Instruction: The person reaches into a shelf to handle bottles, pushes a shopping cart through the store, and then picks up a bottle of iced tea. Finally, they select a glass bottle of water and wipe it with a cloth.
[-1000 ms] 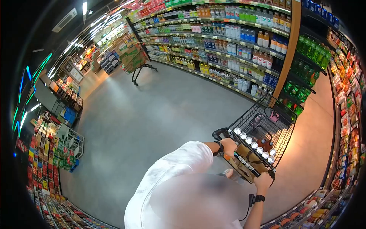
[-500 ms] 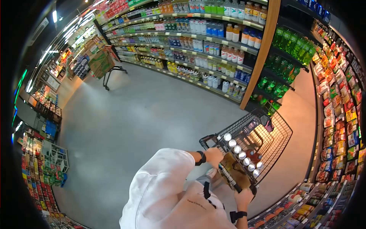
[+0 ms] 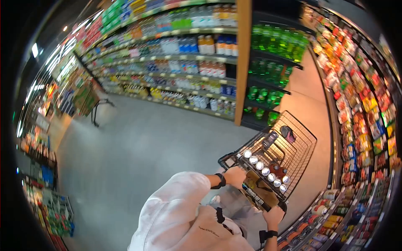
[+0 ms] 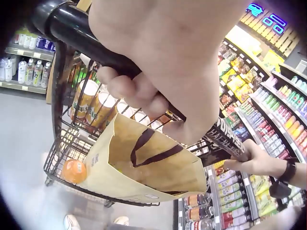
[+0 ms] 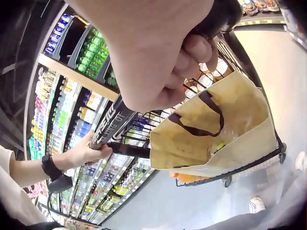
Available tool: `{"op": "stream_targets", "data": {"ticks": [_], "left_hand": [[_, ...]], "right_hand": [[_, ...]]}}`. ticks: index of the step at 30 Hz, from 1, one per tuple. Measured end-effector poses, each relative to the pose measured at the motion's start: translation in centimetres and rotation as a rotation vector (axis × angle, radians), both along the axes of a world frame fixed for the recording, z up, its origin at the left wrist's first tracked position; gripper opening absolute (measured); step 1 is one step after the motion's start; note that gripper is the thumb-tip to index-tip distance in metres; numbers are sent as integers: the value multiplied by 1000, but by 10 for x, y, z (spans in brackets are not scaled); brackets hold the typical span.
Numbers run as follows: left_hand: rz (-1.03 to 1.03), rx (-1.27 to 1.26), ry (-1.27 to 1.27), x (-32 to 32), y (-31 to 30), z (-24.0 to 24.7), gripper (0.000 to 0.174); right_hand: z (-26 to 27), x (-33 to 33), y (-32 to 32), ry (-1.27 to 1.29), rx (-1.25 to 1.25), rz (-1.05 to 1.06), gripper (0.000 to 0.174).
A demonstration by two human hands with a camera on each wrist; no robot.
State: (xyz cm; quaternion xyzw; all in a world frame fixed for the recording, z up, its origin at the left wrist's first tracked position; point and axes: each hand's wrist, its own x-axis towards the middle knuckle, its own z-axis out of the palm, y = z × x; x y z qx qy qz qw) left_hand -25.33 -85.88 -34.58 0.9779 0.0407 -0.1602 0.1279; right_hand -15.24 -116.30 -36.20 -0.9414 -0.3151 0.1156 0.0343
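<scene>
My left hand (image 3: 235,176) grips the left part of a black shopping cart handle (image 3: 256,198), its fingers curled round the bar in the left wrist view. Toward the other end, my right hand (image 3: 274,215) holds the same bar. Printed lettering shows on the handle between them. Just beyond it, a tan paper bag (image 4: 139,184) with dark ribbon handles gapes at the top. An orange round item (image 4: 74,171) sits beside the bag. Within the wire cart (image 3: 307,161) stand a row of white-lidded containers (image 3: 266,171), brown bottles (image 3: 276,169) and a dark-and-pink item (image 3: 288,134).
Drink shelves (image 3: 180,75) run along the far side, ending in a wooden post (image 3: 243,62) and green bottles (image 3: 272,42). A packaged-food rack (image 3: 356,108) borders the aisle at right. Another cart carrying boxes (image 3: 86,100) stands far left. Grey floor (image 3: 138,142) stretches between.
The view has swung right, so the shelves and far cart shift left in it. The cart now points more toward the aisle beside the green bottles. Both hands keep hold of the handle.
</scene>
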Motion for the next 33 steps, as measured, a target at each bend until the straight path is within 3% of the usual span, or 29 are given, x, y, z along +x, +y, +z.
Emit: {"op": "stream_targets", "data": {"ticks": [2,4,8,10,19,24,28,33], "left_hand": [[-50,20,-179,30,-2,-16,49],[7,-5,-100,64,-12,4,47],[5,69,0,131,-28,-9,46],[26,39,38,167,-43,18,64],[147,66,102,323,-80,13,53],[214,65,59,410,-82,7,46],[173,-10,88,483,-75,16,58],[190,-49,67,575,-47,10,57]], "right_hand": [[3,36,-5,4,14,10,32],[9,73,-12,13,21,22,32],[-7,153,-31,33,33,79,31],[-2,195,-37,13,59,107,32],[-4,375,-60,-3,40,197,31],[-4,484,-51,-38,-7,225,33],[-21,567,-43,-88,-51,292,40],[4,658,-9,-11,-39,235,28]]}}
